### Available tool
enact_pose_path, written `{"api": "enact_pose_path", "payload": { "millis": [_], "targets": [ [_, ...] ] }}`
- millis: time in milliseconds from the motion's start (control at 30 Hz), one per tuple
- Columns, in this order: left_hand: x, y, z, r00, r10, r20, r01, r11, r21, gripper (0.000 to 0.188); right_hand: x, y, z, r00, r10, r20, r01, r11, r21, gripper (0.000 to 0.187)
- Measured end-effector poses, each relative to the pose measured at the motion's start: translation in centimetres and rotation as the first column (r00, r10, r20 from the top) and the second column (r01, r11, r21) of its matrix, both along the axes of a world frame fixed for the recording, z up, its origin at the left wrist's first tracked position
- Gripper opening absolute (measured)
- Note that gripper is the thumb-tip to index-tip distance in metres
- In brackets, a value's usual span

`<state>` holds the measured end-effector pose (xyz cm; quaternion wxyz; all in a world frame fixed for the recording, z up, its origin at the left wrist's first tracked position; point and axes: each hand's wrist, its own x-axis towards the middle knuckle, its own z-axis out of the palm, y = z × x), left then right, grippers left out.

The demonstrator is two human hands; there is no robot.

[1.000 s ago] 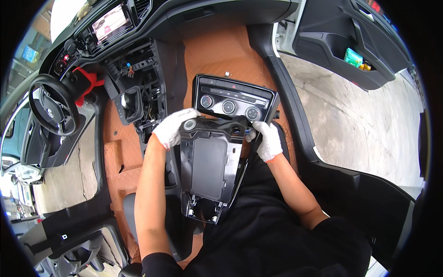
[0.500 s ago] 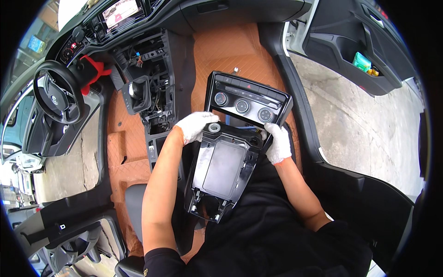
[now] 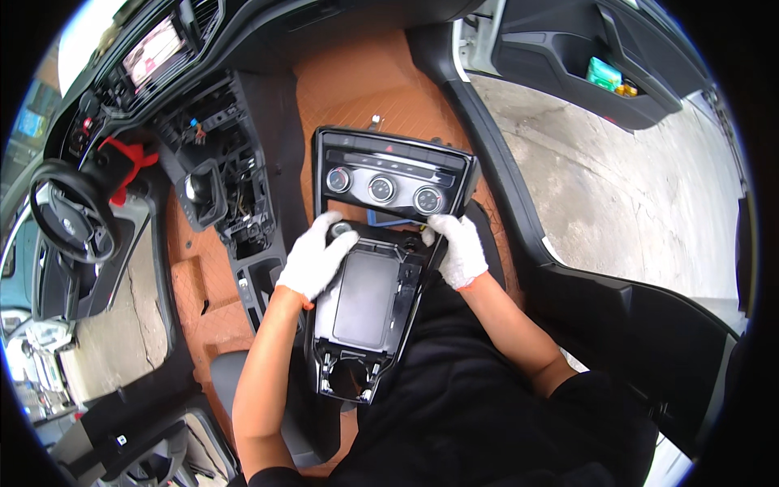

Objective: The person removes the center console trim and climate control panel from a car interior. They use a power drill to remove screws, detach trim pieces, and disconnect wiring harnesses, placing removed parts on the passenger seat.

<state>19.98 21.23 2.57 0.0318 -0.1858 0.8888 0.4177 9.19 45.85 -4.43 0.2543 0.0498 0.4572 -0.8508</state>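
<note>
A black centre console trim panel [image 3: 402, 312] rests over my lap, long side pointing away from me. Its far part carries a climate control unit [image 3: 381, 187] with three round dials; nearer me are a flat grey pad [image 3: 363, 296] and an open cup-shaped cutout. My white-gloved left hand [image 3: 315, 258] grips the panel's left edge beside a round socket [image 3: 341, 230], thumb on top. On the right edge, just below the dials, my gloved right hand [image 3: 458, 252] holds on, its fingers partly hidden beneath. Something blue shows through the gap between the hands.
The stripped centre tunnel [image 3: 243, 191] lies open to the left, with loose wires and a gear lever [image 3: 197, 189]. Beyond are the steering wheel [image 3: 75, 211] with a red cloth [image 3: 126, 166] and a lit screen [image 3: 154, 53]. An open door [image 3: 560, 61] stands at the right.
The panel has turned slightly, its long side now straighter to me. My left hand has shifted down its left edge, thumb now over the top. The whole view has tilted a little.
</note>
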Motion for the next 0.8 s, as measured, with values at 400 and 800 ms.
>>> {"api": "enact_pose_path", "payload": {
  "millis": [400,800],
  "targets": [
    [2.3,4.2,2.0,0.999,0.05,0.007,-0.042,0.892,-0.451,0.056,1.0,0.1,1.8,1.0,0.026,-0.004,-0.026,0.991,-0.13,0.015],
    [4.7,0.9,0.2,0.936,0.274,0.219,-0.309,0.94,0.147,0.097,0.7,0.3,0.6,1.0,0.02,-0.022,-0.024,0.984,-0.179,0.007]
  ]
}}
